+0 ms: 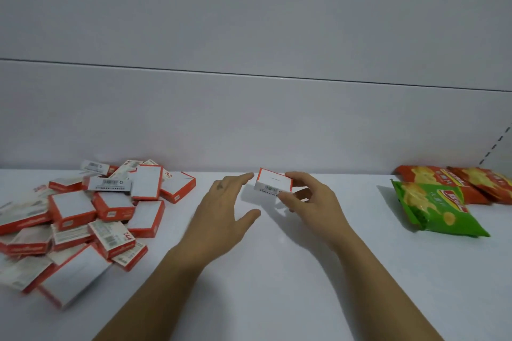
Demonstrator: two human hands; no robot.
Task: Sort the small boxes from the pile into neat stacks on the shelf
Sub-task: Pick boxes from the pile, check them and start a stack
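Note:
A jumbled pile of small red-and-white boxes (83, 213) covers the left part of the white shelf (277, 271). One box of the same kind (273, 181) is at the shelf's middle near the back wall, tilted, barcode side facing me. My right hand (310, 202) pinches it between thumb and fingers at its right end. My left hand (224, 207) is just left of the box with fingers straight and spread, fingertips close to its left edge; whether they touch it I cannot tell.
A green snack bag (435, 209) lies at the right, with red snack bags (454, 178) behind it against the back wall (249, 119). The shelf's right upright with slots (496, 147) shows at the far right.

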